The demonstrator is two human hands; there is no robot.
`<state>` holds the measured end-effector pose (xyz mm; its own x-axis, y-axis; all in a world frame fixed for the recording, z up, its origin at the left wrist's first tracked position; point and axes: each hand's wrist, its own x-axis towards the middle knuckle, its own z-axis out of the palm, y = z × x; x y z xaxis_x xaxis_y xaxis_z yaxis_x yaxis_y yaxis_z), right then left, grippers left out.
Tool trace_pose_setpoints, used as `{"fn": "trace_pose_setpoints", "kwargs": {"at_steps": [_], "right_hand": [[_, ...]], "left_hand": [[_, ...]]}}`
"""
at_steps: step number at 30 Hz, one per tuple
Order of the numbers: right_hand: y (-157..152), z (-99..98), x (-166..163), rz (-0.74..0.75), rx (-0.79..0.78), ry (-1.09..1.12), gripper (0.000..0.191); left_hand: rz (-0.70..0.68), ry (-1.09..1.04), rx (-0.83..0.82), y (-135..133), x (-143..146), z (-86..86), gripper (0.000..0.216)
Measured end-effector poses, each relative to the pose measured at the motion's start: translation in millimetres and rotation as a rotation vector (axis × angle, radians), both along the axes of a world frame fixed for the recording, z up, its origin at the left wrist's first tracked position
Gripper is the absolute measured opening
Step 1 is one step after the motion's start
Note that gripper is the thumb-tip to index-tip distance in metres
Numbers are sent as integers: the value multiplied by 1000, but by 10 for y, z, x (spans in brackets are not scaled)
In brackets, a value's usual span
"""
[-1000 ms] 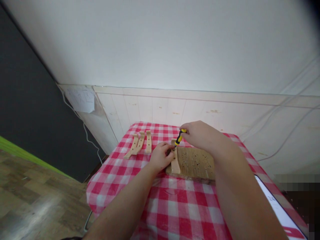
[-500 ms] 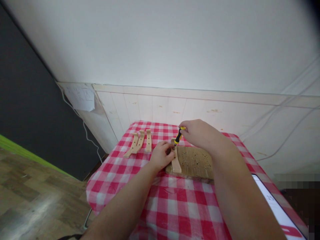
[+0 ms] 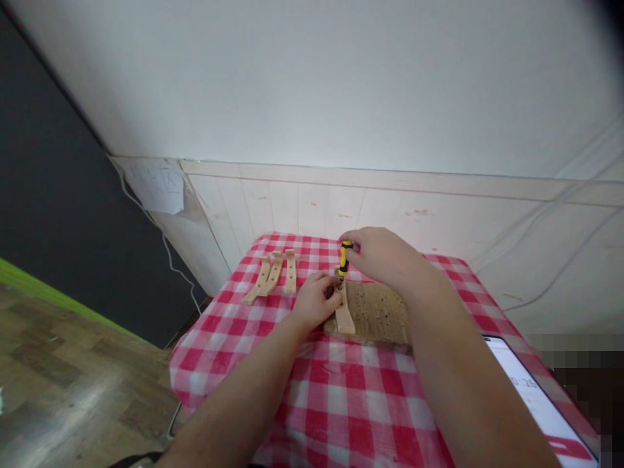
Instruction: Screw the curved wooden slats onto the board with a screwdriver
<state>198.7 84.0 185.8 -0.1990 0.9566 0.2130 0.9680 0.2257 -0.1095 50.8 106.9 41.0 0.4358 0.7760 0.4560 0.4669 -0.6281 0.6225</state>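
Observation:
My right hand is closed round the handle of a yellow and black screwdriver. The screwdriver stands nearly upright, its tip down at the upper part of a pale wooden hook. My left hand grips the hook's edge with bent fingers close to the tip. Under the hook lies a brown wooden board dotted with many small holes. Whether a screw sits under the tip is hidden by my fingers.
Three more wooden hooks with drilled holes lie at the table's far left. A red and white checked cloth covers the table. At the right edge rests a phone with a lit screen. A wall stands behind.
The screwdriver has gone from leaning right to nearly upright. My right hand has shifted slightly left and turned with it. My left hand stays at the hook.

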Motion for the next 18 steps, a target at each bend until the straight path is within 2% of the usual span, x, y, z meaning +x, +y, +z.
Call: {"fn": "trace_pose_setpoints", "kwargs": {"at_steps": [4,7,9,14,18], "right_hand": [[-55,58,-18,-88,-32,-69,28],[-58,79,-40,-216,-60,-114,42],[-36,66,-46,-243,-62,-111,48],[42,-23,-21,-125,-69,-45,37],[59,-63,15,-1,-52,62,37]], "left_hand": [[-2,1,-15,-8,-7,9,19],[-1,-6,-22,-7,-8,11,20],[-3,-11,-21,-4,-6,6,20],[-12,-15,7,4,-2,-9,20],[-17,2,9,5,-6,-1,20]]}}
